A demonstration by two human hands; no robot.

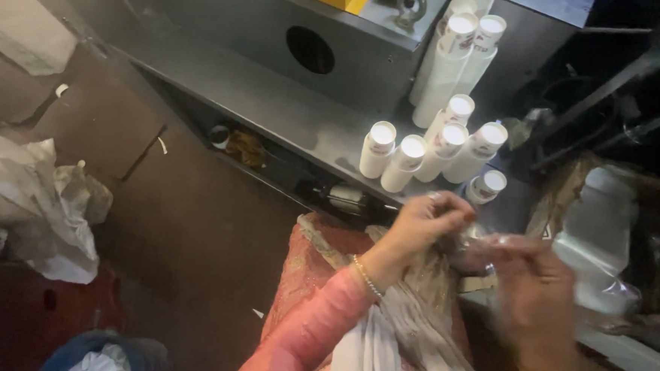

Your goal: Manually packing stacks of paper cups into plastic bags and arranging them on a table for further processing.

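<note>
Blurred right hand grip unclear, left hand pinching small hidden item, white tubes behind

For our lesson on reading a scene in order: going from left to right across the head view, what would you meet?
Crumpled white plastic sheeting → round hole in the grey machine housing → cluster of white tubes → left hand → right hand → clear plastic bag.

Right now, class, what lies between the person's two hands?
In the head view, a small, blurred, shiny clear piece spans the gap between the left hand and right hand.
</note>
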